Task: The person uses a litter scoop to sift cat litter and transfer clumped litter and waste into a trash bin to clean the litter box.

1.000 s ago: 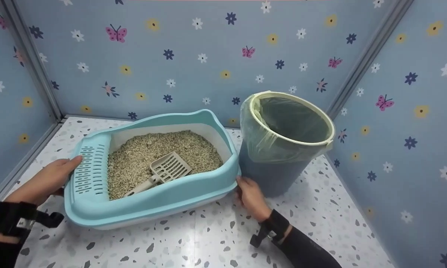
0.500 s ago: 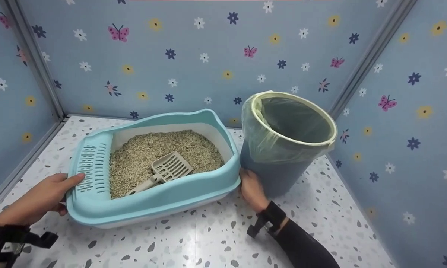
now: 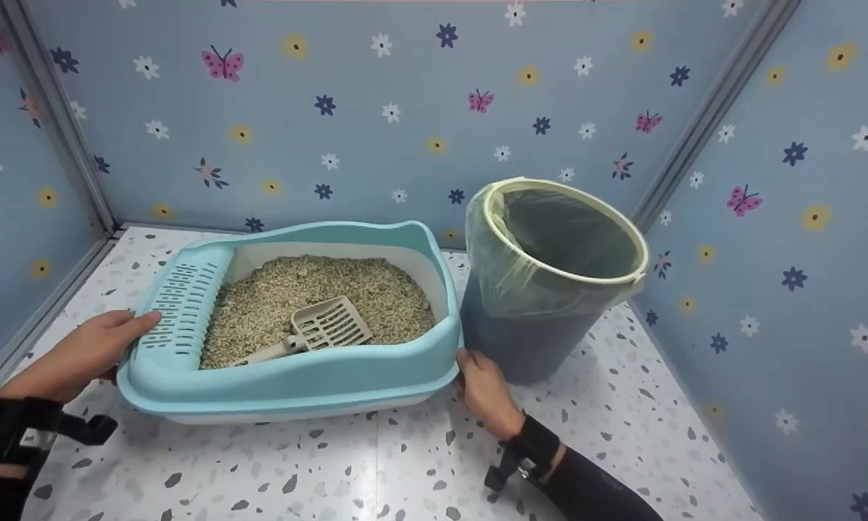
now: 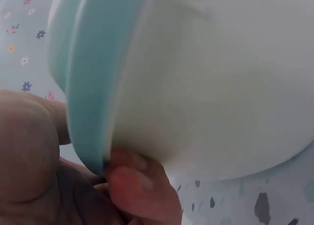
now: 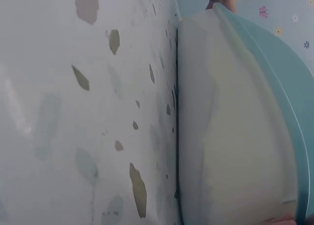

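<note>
A light-blue and white litter box [image 3: 296, 387] stands on the speckled surface, holding grainy litter [image 3: 260, 311]. On the litter lies a beige slotted scoop [image 3: 330, 323], its handle toward the front left. My left hand [image 3: 90, 354] grips the box's left rim, thumb on top beside the perforated ledge. In the left wrist view its fingertips [image 4: 142, 186] curl beneath the blue rim. At the front right corner, my right hand [image 3: 488, 391] holds the box edge. Only a little of that hand shows at the bottom of the right wrist view, against the rim.
A dark blue trash bin [image 3: 521, 347] stands close against the box's right side, behind my right hand. A pale plastic liner [image 3: 503, 282] hangs over it under a cream ring [image 3: 644, 264]. Flowered panels [image 3: 376, 145] enclose the back and both sides.
The box has turned slightly, its front left part moving back toward the wall. My left hand shifted forward along the rim, then back with the box. My right hand stays at its corner.
</note>
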{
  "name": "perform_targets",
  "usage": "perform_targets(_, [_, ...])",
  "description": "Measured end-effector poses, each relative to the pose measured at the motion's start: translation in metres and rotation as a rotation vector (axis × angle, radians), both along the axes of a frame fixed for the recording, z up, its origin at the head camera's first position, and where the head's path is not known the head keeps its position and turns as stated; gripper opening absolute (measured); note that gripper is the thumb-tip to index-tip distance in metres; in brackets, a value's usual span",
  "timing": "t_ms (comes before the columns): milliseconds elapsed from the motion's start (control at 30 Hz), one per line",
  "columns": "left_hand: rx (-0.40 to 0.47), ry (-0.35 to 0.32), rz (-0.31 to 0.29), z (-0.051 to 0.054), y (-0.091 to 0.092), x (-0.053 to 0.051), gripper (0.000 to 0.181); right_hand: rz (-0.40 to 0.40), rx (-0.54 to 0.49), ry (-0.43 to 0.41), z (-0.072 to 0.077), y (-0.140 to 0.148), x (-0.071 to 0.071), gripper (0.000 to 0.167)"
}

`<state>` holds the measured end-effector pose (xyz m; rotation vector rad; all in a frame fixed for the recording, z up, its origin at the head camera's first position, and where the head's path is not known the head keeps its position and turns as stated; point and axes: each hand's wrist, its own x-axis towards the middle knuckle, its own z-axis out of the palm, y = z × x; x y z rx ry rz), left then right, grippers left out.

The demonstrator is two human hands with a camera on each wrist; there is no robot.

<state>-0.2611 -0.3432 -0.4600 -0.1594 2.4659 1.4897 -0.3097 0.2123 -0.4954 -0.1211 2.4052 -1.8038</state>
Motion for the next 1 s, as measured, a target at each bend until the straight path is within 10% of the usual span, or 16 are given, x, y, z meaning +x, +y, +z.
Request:
perform_targets(167, [0.009,0.010,0.018,-0.003,0.002,0.000,0.093,0.009,0.014,0.016,0.000,0.004,-0.011,0.040])
perform_targets(567, [0.064,-0.081,0.046,0.000,0.020,0.036,0.077,-0.067,0.122,0.105,0.002,-0.003,-0.046,0.050])
perform_targets(1000, [-0.015,-0.029,0.065,0.005,0.006,0.012,0.082,0.007,0.024,0.022,0.001,-0.006,-0.014,0.038])
